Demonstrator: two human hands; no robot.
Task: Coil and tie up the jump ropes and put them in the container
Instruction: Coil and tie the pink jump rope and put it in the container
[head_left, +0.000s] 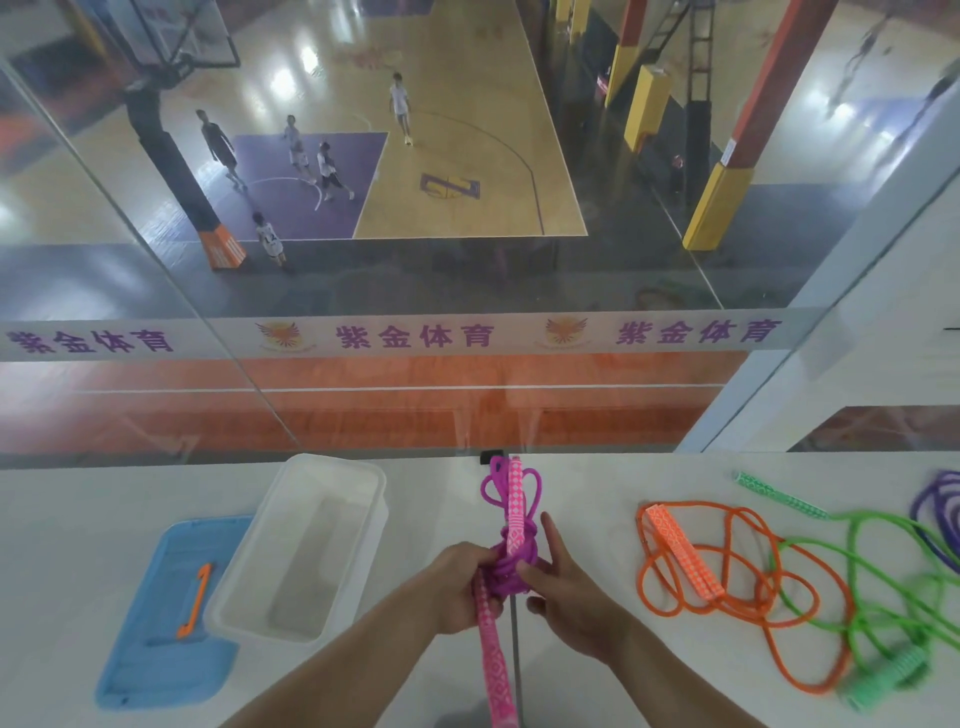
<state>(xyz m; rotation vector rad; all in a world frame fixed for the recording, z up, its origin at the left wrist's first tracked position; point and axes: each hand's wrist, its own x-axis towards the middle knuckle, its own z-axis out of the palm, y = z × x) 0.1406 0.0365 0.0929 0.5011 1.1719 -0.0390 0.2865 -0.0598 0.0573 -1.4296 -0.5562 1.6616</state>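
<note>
Magenta jump rope (506, 564), coiled into a bundle with its cord wound round the middle, held above the white table (597, 483) near the middle of its front edge. One pink patterned handle (515, 506) stands up out of the bundle toward the far edge; the other handle (493, 660) hangs down toward the front edge. Left hand (460, 587): fingers curled round the bundle at the wrap, gripping it. Right hand (563, 592): thumb and nearer fingers pinch the cord at the wrap, with the other fingers stretched out alongside the bundle. Judged step: finishing the tie on this rope. To do it well, the left hand should keep the loops bunched and even while the right feeds the free end under the last turn and draws it snug, so the coil does not spring open when let go; the handles should lie parallel to fit the box. White plastic container (363, 499), open, at the left part of the table near the far edge, appears to hold no rope; blue lid (156, 670) lies just beside it toward the left front corner, with a small orange clip (195, 603) on it. Orange jump rope (737, 587), loose and uncoiled, lies right of the hands; green jump rope (883, 561) tangles over it toward the right edge; purple jump rope (935, 509) at the far right edge, partly out of view. Three ropes remain untied.
</note>
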